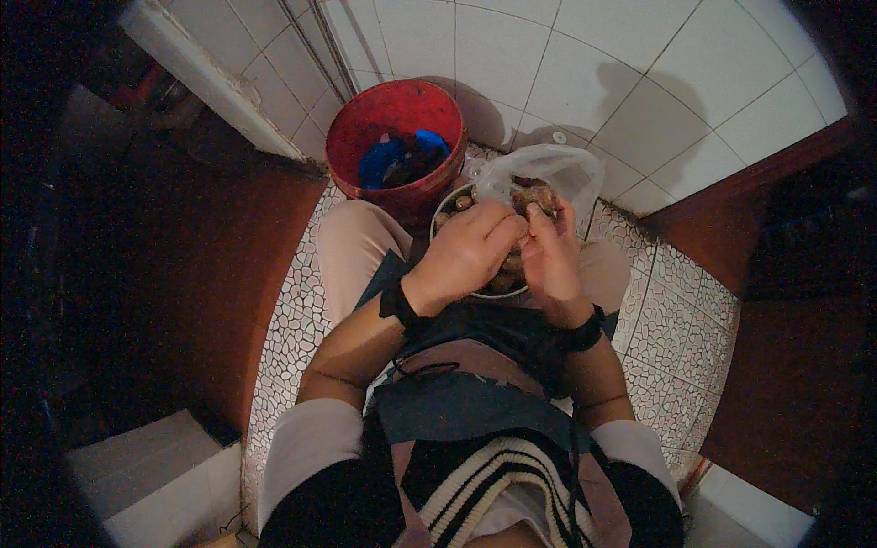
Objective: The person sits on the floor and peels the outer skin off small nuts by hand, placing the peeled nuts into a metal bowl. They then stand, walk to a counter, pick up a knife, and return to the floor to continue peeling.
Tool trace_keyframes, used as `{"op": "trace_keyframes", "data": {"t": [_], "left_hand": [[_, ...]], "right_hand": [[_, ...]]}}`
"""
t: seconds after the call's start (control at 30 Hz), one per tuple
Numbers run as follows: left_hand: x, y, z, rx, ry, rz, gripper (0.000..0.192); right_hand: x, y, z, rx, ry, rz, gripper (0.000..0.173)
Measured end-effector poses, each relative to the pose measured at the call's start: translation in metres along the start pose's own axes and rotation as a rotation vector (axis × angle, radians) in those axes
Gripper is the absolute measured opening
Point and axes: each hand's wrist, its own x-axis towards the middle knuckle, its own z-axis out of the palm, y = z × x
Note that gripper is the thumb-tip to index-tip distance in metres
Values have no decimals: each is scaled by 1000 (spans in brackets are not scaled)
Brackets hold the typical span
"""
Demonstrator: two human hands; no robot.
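Note:
A round, pale-rimmed bowl (495, 296) stands on the floor between my knees, holding several small brownish, rounded pieces of food (464, 202). Over it, my left hand (462, 250) has its fingers curled against the fingertips of my right hand; whether it grips anything is hidden. Between the thumb and fingers of my right hand (553, 253) is a brown, rough lump (538, 197), too blurred to name exactly. A translucent plastic bag (579, 168) lies puffed up at the bowl's far right edge, just behind that hand.
A red plastic bucket (431, 195) with blue and dark things inside stands beyond my left knee. White wall tiles (500, 48) rise close behind the bucket and bag. Pebble-patterned floor tiles (675, 329) lie around me. A white ledge (171, 486) is at the lower left.

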Motion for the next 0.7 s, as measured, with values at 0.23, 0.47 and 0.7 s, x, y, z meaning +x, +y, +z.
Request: {"op": "trace_keyframes", "data": {"t": [0.23,0.47,0.7], "left_hand": [[6,-17,4,-399,133,-315,5],[18,-139,-12,-1125,727,-994,11],[14,-168,-26,-1198,630,-1123,16]], "right_hand": [[5,-7,-7,-45,65,-17,36],[5,-14,-10,-68,76,38,28],[9,-13,-13,-84,30,104,29]]}}
